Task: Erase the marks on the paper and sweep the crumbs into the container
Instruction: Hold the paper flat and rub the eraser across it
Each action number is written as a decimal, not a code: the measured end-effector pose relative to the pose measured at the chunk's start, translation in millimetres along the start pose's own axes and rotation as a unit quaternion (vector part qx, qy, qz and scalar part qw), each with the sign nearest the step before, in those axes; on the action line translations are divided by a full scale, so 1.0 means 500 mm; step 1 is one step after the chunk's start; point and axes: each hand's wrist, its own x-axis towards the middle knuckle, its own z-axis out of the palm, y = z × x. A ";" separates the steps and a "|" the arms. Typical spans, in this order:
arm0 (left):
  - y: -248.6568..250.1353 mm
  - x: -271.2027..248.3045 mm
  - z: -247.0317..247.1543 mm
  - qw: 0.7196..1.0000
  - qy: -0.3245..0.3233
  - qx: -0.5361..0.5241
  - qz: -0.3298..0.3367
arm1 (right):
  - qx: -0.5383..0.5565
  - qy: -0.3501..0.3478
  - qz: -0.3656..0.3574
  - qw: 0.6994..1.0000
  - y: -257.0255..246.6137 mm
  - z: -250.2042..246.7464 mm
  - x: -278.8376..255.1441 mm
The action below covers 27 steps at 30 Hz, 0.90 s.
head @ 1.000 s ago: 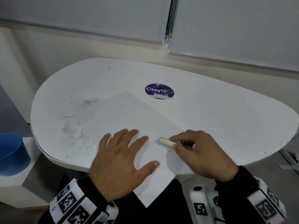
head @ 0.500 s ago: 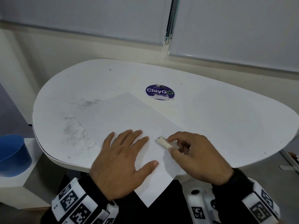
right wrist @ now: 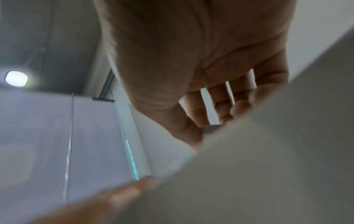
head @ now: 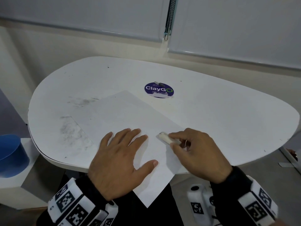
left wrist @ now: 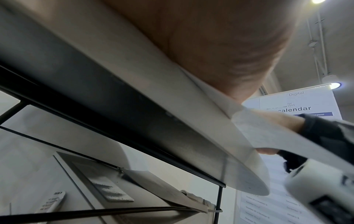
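Observation:
A white sheet of paper (head: pixel 127 115) lies at an angle on the white table (head: pixel 219 115), its near corner hanging over the front edge. My left hand (head: pixel 120 159) lies flat on the sheet with fingers spread, pressing it down. My right hand (head: pixel 193 152) pinches a white eraser (head: pixel 164 137) between thumb and fingers, its tip touching the paper just right of the left fingertips. A blue container (head: pixel 11 154) stands on a low white stand off the table's left end. Both wrist views are filled by palm and table edge.
Grey smudges (head: pixel 73 132) and dark crumbs mark the table left of the sheet. A round purple ClayGo sticker (head: pixel 158 90) sits behind the paper. Window blinds (head: pixel 97 15) and a wall rise behind the table. Floor shows at the right.
My right hand has slid the eraser a short way back and to the left across the paper. The left hand has stayed flat on the sheet.

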 end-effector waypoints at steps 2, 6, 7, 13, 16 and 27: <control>0.000 0.000 0.000 1.000 0.006 -0.002 0.001 | 0.027 -0.039 -0.026 0.999 -0.015 0.004 -0.010; 0.000 0.000 0.000 1.000 0.005 -0.005 0.000 | 0.037 -0.063 0.010 0.997 0.002 -0.009 0.000; 0.000 0.001 0.000 1.000 0.004 -0.004 0.000 | 0.018 -0.039 0.022 0.999 0.014 -0.014 0.004; -0.001 0.006 -0.001 1.000 0.014 -0.003 0.006 | 0.061 0.054 0.035 0.996 0.029 -0.026 0.009; -0.001 0.005 -0.001 1.000 0.013 0.000 0.007 | 0.076 -0.002 -0.022 0.997 0.001 -0.002 -0.006; -0.009 0.005 -0.003 1.000 -0.001 -0.016 0.024 | 0.087 -0.087 -0.031 0.992 -0.002 -0.009 -0.007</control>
